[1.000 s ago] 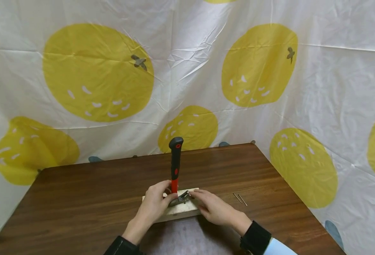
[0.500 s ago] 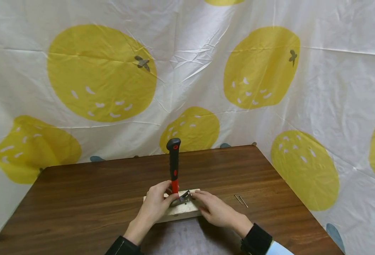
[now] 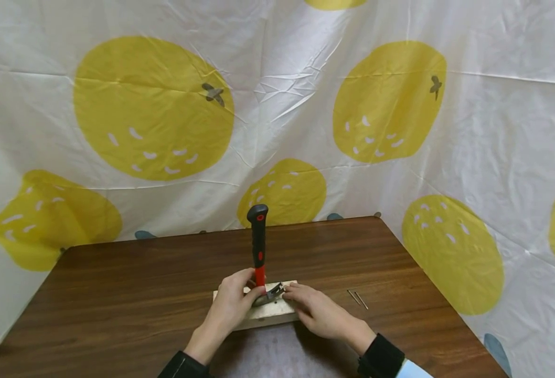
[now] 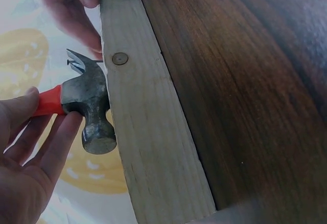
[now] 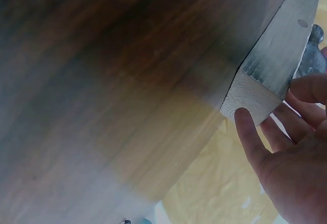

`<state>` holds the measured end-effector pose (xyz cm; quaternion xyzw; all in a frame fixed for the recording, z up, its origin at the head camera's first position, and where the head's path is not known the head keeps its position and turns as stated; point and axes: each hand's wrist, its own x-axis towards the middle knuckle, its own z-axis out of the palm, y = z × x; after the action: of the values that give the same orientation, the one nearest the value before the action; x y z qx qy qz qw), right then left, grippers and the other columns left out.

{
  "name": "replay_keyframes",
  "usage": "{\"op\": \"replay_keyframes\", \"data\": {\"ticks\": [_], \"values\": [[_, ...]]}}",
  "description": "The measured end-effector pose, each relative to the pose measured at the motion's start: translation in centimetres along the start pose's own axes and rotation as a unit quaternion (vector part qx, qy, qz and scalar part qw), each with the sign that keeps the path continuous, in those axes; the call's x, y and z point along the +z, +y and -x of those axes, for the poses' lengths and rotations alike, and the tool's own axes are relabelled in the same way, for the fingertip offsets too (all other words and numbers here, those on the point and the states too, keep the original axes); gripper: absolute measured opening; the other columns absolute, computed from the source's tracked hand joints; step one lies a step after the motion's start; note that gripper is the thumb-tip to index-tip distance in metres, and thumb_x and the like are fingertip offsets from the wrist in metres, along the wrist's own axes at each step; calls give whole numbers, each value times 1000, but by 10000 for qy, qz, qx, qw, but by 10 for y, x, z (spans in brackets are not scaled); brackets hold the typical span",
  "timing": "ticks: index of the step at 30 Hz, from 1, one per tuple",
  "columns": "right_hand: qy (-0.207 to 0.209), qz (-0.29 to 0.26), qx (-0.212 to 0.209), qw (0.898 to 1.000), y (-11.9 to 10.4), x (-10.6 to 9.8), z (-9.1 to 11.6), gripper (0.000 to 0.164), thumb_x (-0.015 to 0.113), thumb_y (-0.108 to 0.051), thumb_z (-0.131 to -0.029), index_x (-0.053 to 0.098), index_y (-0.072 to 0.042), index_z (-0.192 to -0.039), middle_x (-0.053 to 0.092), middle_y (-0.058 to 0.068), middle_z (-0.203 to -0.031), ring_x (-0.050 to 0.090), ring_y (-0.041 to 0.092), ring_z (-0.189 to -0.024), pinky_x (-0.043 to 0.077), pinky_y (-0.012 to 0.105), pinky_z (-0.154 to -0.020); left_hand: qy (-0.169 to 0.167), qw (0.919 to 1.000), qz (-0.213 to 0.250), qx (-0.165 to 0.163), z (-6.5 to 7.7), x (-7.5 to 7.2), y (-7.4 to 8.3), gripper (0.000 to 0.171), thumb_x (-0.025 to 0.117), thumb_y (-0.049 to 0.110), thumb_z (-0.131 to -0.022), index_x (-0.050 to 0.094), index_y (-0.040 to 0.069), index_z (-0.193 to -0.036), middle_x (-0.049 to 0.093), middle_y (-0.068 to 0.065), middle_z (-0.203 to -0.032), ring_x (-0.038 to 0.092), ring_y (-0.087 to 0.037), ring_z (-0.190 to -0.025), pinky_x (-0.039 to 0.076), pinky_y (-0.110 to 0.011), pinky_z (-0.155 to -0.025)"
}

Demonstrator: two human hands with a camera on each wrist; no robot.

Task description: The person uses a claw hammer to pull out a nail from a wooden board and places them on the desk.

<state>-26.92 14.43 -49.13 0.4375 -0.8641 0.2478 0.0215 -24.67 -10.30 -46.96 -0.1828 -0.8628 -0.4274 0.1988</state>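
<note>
A claw hammer (image 3: 259, 241) with a black and red handle stands nearly upright, head down, on a pale wooden block (image 3: 277, 313). My left hand (image 3: 230, 298) pinches the red neck just above the steel head. In the left wrist view, the claw straddles a nail (image 4: 95, 60) that sticks out of the block's top face. My right hand (image 3: 322, 312) grips the right end of the block. The right wrist view shows its thumb on the block's long side and one finger at the end grain, close to the hammer head (image 5: 312, 58).
Two loose nails (image 3: 361, 300) lie on the brown wooden table (image 3: 140, 294), right of the right hand. A white curtain with yellow fruit prints (image 3: 155, 110) hangs behind the table and along its right side. A round knot (image 4: 120, 59) marks the block's side.
The hammer's handle has tipped slightly to the left. Both hands keep their holds, and the whole head view has shifted a little.
</note>
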Motion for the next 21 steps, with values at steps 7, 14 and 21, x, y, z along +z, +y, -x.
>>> {"op": "replay_keyframes", "data": {"ticks": [7,14,21], "values": [[-73,24,34,10000,2,1,0,39,60,3,-99,59,3,-138,53,20,-147,45,35,-141,37,48,-113,61,9999,121,-53,0,0,1,18,81,1,-85,71,10,-97,70,2,-89,69,-17,-82,57,-30,-68],[-139,-24,84,9999,1,0,0,39,59,3,-100,59,2,-139,53,19,-148,44,35,-141,36,48,-114,100,9997,213,-104,-1,2,0,20,82,2,-85,71,14,-96,70,2,-90,69,-16,-82,57,-28,-68],[-164,-101,87,9998,1,0,0,39,58,3,-100,58,2,-139,52,20,-148,43,36,-142,35,48,-114,235,9990,374,0,0,4,-1,23,82,0,-84,71,14,-98,70,2,-91,70,-16,-82,57,-28,-67]]}}
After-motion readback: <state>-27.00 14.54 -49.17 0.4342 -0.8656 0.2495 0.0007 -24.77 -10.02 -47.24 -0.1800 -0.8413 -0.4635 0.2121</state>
